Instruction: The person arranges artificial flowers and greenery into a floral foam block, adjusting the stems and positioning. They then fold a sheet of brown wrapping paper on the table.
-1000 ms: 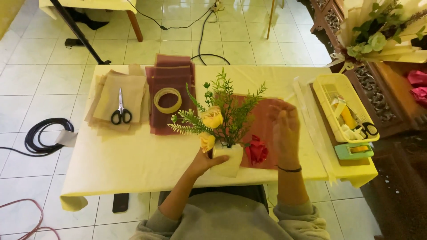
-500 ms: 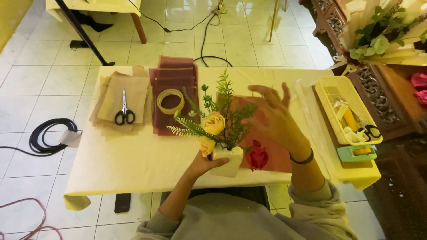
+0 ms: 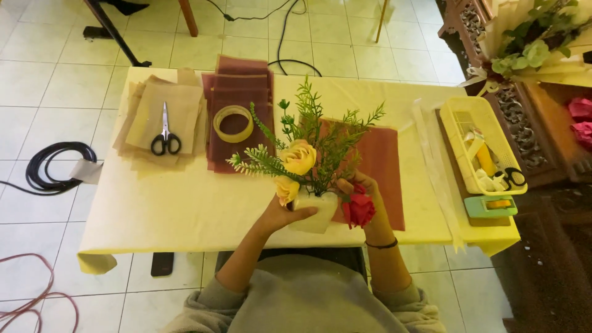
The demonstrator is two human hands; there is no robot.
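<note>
Left hand point(image 3: 282, 214) grips the cream vase point(image 3: 316, 211) at the table's near edge. Right hand point(image 3: 364, 196) closes around the red rose point(image 3: 359, 209) just beside it. Yellow roses point(image 3: 298, 158) above; tape roll point(image 3: 233, 123) and scissors point(image 3: 164, 137) farther back.

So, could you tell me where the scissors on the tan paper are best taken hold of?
By the black loop handles of the scissors, coming from the near side: the loops point toward the person and the closed blades point away. They lie flat on the tan paper, nothing crowding them, so a top-down pinch should work.
</note>
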